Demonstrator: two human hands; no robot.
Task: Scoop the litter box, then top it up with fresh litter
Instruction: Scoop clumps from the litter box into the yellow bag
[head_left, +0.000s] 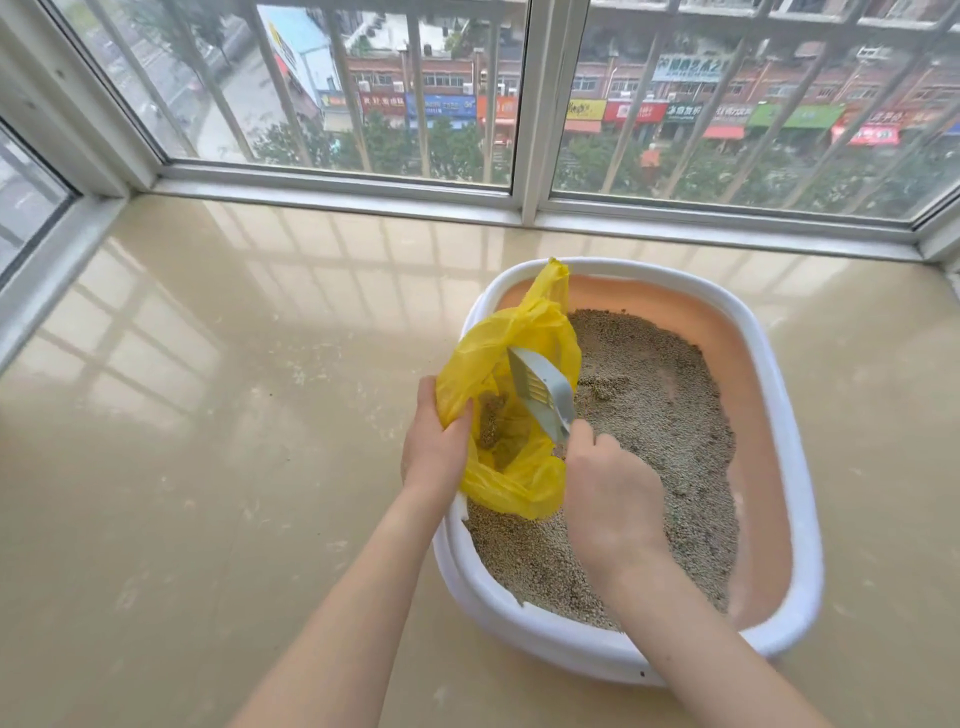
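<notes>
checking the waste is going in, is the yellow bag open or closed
Open. The left hand holds the yellow bag by its edge, its mouth gapes, clumps show inside, and the scoop is tipped over it.

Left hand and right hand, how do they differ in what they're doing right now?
The left hand grips the rim of the yellow bag, holding it open over the litter box; the right hand grips the grey scoop by its handle. The left hand is beside the bag's mouth; the right hand is over the litter. Both are bare, each holding something.
</notes>
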